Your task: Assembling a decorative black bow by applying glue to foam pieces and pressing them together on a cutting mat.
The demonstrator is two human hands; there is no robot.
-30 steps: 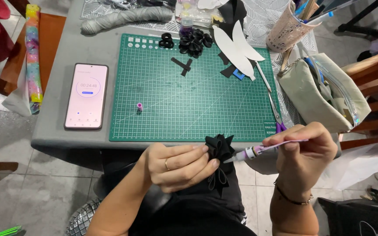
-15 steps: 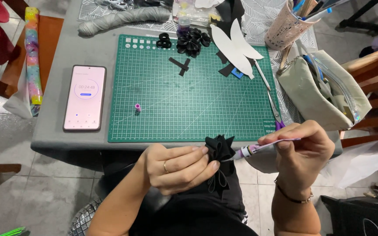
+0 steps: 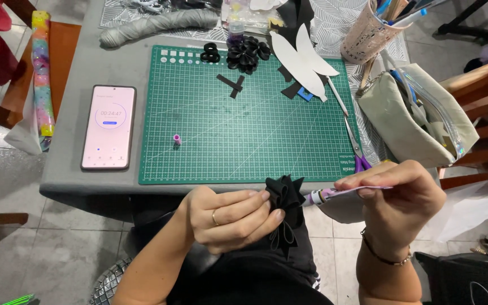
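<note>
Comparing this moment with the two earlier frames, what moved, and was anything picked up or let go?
Almost nothing changed. The left hand still pinches the black fabric flower, and the right hand still holds the small glue tube with its tip at the flower; nothing was taken up or released. The phone, the tiny pink cap on the green cutting mat and the scissors lie as before.

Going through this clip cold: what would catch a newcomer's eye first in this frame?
First, the two hands at the bottom edge: the left hand pinches a black fabric flower while the right hand points a small glue tube at it. Behind them the green cutting mat fills the grey table, with a phone lying to its left.
</note>
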